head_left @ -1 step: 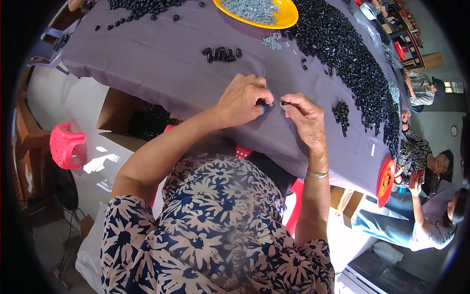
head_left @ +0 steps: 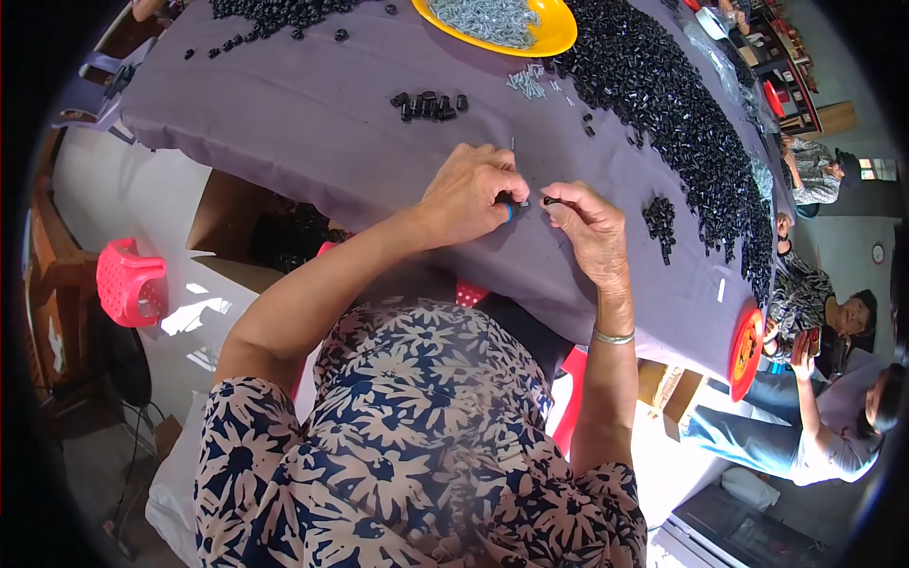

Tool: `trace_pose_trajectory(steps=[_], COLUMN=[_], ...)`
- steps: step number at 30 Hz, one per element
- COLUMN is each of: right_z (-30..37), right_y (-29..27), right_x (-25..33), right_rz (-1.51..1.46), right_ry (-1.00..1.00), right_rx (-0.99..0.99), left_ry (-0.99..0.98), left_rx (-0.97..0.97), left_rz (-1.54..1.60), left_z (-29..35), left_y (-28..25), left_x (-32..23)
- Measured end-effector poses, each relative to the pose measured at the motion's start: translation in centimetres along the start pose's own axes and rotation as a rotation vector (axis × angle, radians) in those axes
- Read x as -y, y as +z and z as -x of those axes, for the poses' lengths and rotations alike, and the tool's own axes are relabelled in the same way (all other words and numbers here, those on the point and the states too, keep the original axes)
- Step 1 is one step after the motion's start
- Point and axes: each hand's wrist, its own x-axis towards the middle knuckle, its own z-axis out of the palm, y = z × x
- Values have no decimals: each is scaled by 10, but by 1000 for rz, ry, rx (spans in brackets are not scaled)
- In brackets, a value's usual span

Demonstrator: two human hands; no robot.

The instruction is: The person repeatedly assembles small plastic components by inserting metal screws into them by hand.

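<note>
My left hand (head_left: 478, 189) is closed around what looks like a screwdriver; its blue and black handle (head_left: 508, 206) shows below the fingers and a thin metal shaft (head_left: 513, 144) sticks out above them. A small shiny bit, too small to name, shows at its fingertips. Just to the right, my right hand (head_left: 592, 227) pinches a small black plastic part (head_left: 550, 200) between thumb and forefinger. The hands are slightly apart over the purple tablecloth (head_left: 322, 114). A little group of black parts (head_left: 429, 105) lies beyond my left hand, and another cluster (head_left: 659, 229) lies right of my right hand.
A yellow dish (head_left: 557, 28) full of screws stands at the far side, with loose screws (head_left: 526, 81) before it. A large heap of black parts (head_left: 663, 104) spreads along the right. A red plate (head_left: 746, 352) sits at the right edge. Other people sit at the right.
</note>
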Motion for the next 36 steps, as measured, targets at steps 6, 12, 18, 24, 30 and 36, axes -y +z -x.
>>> trace_pose_trajectory(steps=[6,12,18,24,30,36], right_z=[3,3,1,4,1,0], right_y=[5,7,12,9,17,24], right_x=[-2,-6,-2,-9,21,27], right_rz=[-85,-210,-225,-67,429,547], right_ry=[59,130,65,109,-97,-236], right_rx=[-41,-135,-191,-147,-59,-117], left_ry=[-1,7,1,3,14,7], left_rx=[9,13,18,5,-16,-19], left_rz=[8,24,20,34,16,20], left_z=[3,3,3,3,3,3], left_y=[1,1,-1,-1,1,2], left_x=[1,2,1,0,1,2])
